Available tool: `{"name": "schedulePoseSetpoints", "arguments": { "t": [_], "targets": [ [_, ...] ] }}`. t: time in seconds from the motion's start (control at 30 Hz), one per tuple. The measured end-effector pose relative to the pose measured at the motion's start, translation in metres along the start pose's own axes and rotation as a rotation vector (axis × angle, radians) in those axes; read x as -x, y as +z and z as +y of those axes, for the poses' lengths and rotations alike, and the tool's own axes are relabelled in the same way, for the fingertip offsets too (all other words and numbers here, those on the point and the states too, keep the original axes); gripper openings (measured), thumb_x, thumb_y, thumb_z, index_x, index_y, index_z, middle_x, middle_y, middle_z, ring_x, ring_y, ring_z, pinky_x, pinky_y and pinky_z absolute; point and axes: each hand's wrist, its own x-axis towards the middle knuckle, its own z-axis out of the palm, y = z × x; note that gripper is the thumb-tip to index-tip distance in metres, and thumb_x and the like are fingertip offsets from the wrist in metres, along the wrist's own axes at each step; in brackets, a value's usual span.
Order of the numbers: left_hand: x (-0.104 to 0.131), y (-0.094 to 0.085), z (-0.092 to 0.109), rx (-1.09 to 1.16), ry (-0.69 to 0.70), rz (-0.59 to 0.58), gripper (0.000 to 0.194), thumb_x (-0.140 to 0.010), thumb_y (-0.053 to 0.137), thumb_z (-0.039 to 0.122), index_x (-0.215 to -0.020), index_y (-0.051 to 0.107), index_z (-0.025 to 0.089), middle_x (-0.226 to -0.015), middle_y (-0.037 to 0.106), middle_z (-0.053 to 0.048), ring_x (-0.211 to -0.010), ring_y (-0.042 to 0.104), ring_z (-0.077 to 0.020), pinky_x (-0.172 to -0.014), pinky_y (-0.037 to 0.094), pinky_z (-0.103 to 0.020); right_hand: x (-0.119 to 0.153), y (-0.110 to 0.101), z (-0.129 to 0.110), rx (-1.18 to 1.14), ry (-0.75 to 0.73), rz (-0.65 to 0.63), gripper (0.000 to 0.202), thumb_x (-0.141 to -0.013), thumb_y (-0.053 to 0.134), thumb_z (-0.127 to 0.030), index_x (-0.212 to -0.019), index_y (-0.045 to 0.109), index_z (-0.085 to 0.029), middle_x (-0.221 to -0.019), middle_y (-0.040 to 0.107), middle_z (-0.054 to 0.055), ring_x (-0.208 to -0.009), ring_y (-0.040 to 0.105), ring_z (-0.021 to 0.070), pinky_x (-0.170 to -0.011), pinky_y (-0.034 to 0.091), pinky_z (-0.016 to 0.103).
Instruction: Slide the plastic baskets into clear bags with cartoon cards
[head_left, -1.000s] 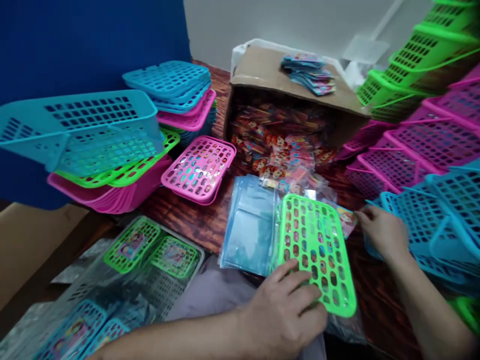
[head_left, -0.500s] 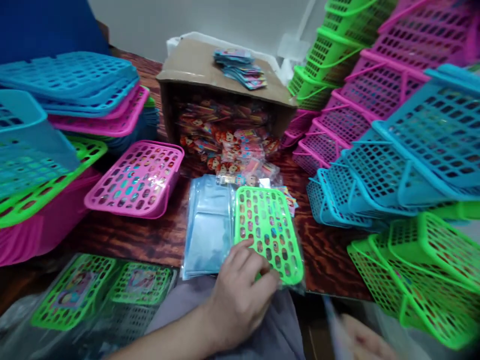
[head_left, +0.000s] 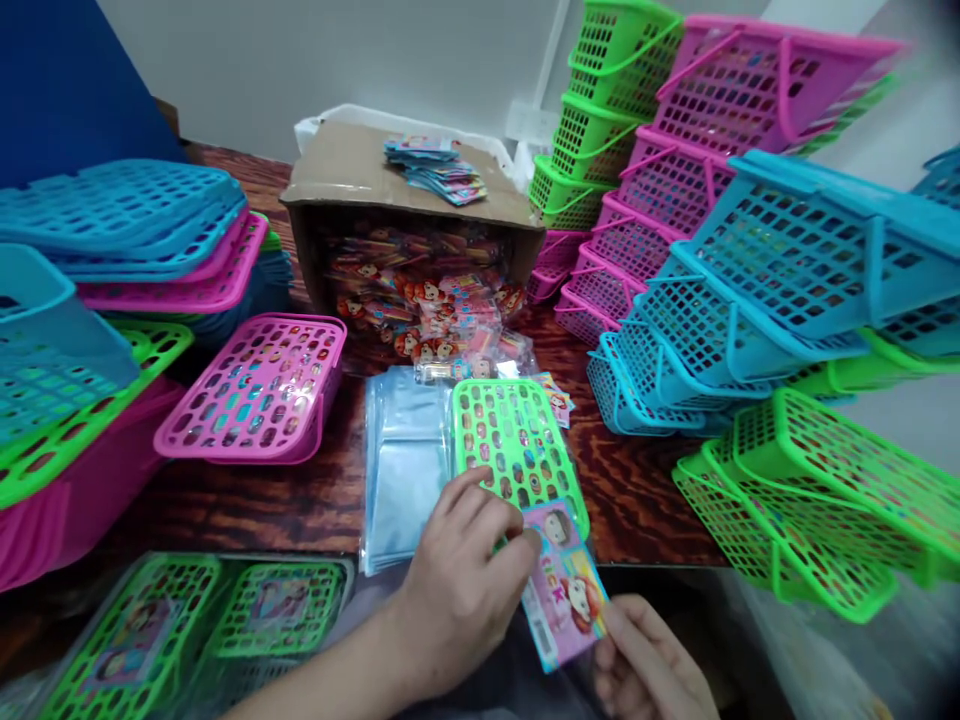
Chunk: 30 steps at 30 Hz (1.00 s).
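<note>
The printed card (head_left: 561, 590) is rectangular, pink and purple with blue and yellow patches, a red-haired cartoon figure and a barcode. It slants picture side up, its far end overlapping the near edge of the green slotted basket lid (head_left: 517, 432); the right hand (head_left: 651, 655) pinches its right edge. The lid lies flat over small colourful contents, the left hand (head_left: 471, 570) at its near-left corner.

A printed card (head_left: 566, 595) is overlapping the near end of a green basket (head_left: 517, 425).
The right hand (head_left: 652, 660) is pinching the card's edge, while the left hand (head_left: 469, 585) is lying over the basket's near left side. Bluish plastic sleeves (head_left: 405, 470) are lying just beside it; a cardboard box (head_left: 341, 170) is standing behind.
</note>
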Motion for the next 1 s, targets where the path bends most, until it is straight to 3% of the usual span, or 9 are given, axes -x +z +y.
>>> {"name": "schedulePoseSetpoints", "arguments": {
  "t": [0.13, 0.23, 0.3, 0.37, 0.43, 0.5, 0.57, 0.7, 1.0],
  "targets": [
    [0.004, 0.002, 0.002, -0.023, 0.036, 0.004, 0.022, -0.097, 0.045, 0.01, -0.096, 0.066, 0.016, -0.083, 0.06, -0.002, -0.081, 0.051, -0.0161, -0.108, 0.04, -0.045, -0.005, 0.038, -0.008, -0.077, -0.114, -0.017, 0.046, -0.057, 0.093, -0.048, -0.078, 0.064, -0.019, -0.069, 0.07, 0.001, -0.052, 0.06, 0.0111, -0.046, 0.043, 0.02],
    [0.006, 0.0, 0.002, -0.039, 0.028, 0.015, 0.023, -0.097, 0.045, 0.009, -0.098, 0.067, 0.015, -0.082, 0.061, -0.002, -0.081, 0.051, -0.016, -0.109, 0.039, -0.044, 0.0, 0.032, 0.003, 0.102, -0.233, 0.049, 0.048, -0.073, 0.081, -0.054, -0.103, 0.068, -0.019, -0.067, 0.07, 0.002, -0.047, 0.057, 0.0127, -0.043, 0.044, 0.022],
    [0.007, -0.002, 0.002, -0.044, 0.019, 0.001, 0.022, -0.096, 0.046, 0.009, -0.099, 0.067, 0.015, -0.082, 0.062, -0.003, -0.08, 0.051, -0.0159, -0.109, 0.039, -0.044, 0.001, 0.018, 0.013, 0.422, -0.511, 0.121, 0.036, -0.089, 0.067, -0.046, -0.114, 0.069, -0.02, -0.07, 0.071, 0.003, -0.051, 0.062, 0.0149, -0.049, 0.05, 0.025],
    [0.009, -0.002, 0.003, -0.036, 0.021, -0.007, 0.021, -0.095, 0.047, 0.008, -0.1, 0.067, 0.014, -0.083, 0.062, -0.003, -0.08, 0.052, -0.016, -0.108, 0.04, -0.043, -0.002, 0.009, 0.021, 0.827, -0.972, 0.073, 0.028, -0.096, 0.057, -0.028, -0.12, 0.07, -0.024, -0.098, 0.076, 0.008, -0.083, 0.072, 0.0211, -0.073, 0.058, 0.031],
    [0.01, -0.001, 0.003, -0.015, 0.022, 0.007, 0.022, -0.095, 0.046, 0.008, -0.095, 0.067, 0.014, -0.084, 0.062, -0.003, -0.08, 0.051, -0.016, -0.108, 0.041, -0.044, -0.009, 0.011, 0.025, 1.187, -1.376, -0.066, 0.044, -0.095, 0.052, -0.017, -0.137, 0.059, -0.023, -0.132, 0.066, 0.01, -0.122, 0.061, 0.0288, -0.098, 0.053, 0.039],
    [0.012, 0.001, 0.004, 0.005, 0.021, 0.019, 0.024, -0.095, 0.044, 0.007, -0.086, 0.065, 0.014, -0.083, 0.062, -0.004, -0.08, 0.051, -0.016, -0.108, 0.041, -0.045, -0.017, 0.022, 0.025, 1.407, -1.547, -0.114, 0.061, -0.095, 0.05, -0.017, -0.154, 0.036, -0.015, -0.147, 0.053, 0.015, -0.141, 0.042, 0.0335, -0.108, 0.045, 0.048],
    [0.012, 0.002, 0.004, 0.005, 0.019, 0.022, 0.027, -0.095, 0.042, 0.006, -0.08, 0.063, 0.015, -0.082, 0.062, -0.004, -0.08, 0.052, -0.0158, -0.109, 0.04, -0.046, -0.025, 0.038, 0.021, 1.492, -1.539, -0.081, 0.067, -0.097, 0.046, -0.023, -0.158, 0.022, -0.01, -0.154, 0.044, 0.018, -0.148, 0.029, 0.036, -0.113, 0.037, 0.056],
    [0.013, 0.002, 0.006, -0.008, 0.017, 0.037, 0.029, -0.095, 0.042, 0.006, -0.077, 0.062, 0.016, -0.081, 0.062, -0.003, -0.08, 0.053, -0.0155, -0.109, 0.041, -0.045, -0.039, 0.056, 0.006, 1.548, -1.445, -0.133, 0.066, -0.098, 0.043, -0.031, -0.159, 0.021, -0.015, -0.162, 0.031, 0.015, -0.151, 0.021, 0.036, -0.117, 0.03, 0.062],
    [0.018, 0.001, 0.009, 0.002, 0.022, 0.014, 0.024, -0.094, 0.044, 0.005, -0.085, 0.065, 0.015, -0.08, 0.063, -0.003, -0.078, 0.055, -0.0149, -0.109, 0.044, -0.043, -0.057, 0.054, -0.002, 1.635, -1.465, -0.151, 0.068, -0.096, 0.045, -0.032, -0.159, 0.021, -0.021, -0.165, 0.025, 0.01, -0.151, 0.019, 0.0349, -0.117, 0.029, 0.061]
  ]
}}
